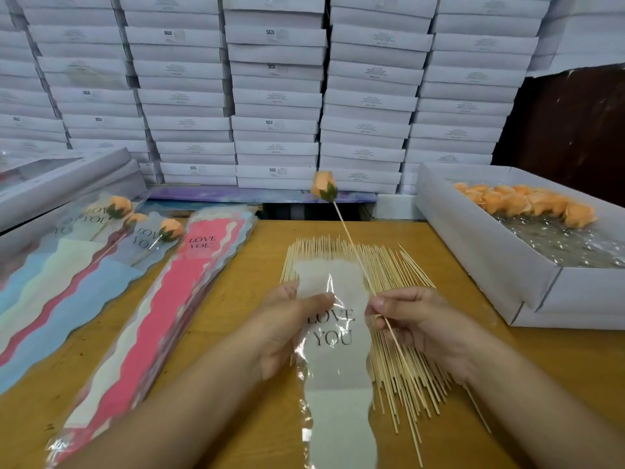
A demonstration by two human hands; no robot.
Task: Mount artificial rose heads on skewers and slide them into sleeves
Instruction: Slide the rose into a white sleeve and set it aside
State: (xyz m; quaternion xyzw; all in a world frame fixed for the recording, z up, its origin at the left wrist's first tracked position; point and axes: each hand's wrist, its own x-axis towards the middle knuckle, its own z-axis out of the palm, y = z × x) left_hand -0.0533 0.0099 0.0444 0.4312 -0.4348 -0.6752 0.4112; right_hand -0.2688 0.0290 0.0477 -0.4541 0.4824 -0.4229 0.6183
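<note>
1. Two hands are at work over the wooden table (236,299). My left hand (291,326) pinches the clear "LOVE YOU" sleeve (333,353) near its upper edge, thumb on top and fingers beneath.
2. My right hand (416,319) pinches the skewer (355,252) low on its shaft, fingers curled round it. The skewer rises away from me at a tilt, with the orange rose head (324,186) mounted on its far tip, held in the air above the loose skewers (399,265).
3. Handling, as I judge it: the skewer is light and stiff but thin and would snap if bent. The rose head looks soft and crushable, so I grip the shaft only.
4. The sleeve is thin, limp, glossy film, likely slippery. Its mouth needs spreading at the edge before the blunt end enters.
5. Finished roses in sleeves (148,231) lie at far left beside the stack of empty sleeves (189,282). Spare rose heads (527,201) sit in the white box (480,252) at right.
</note>
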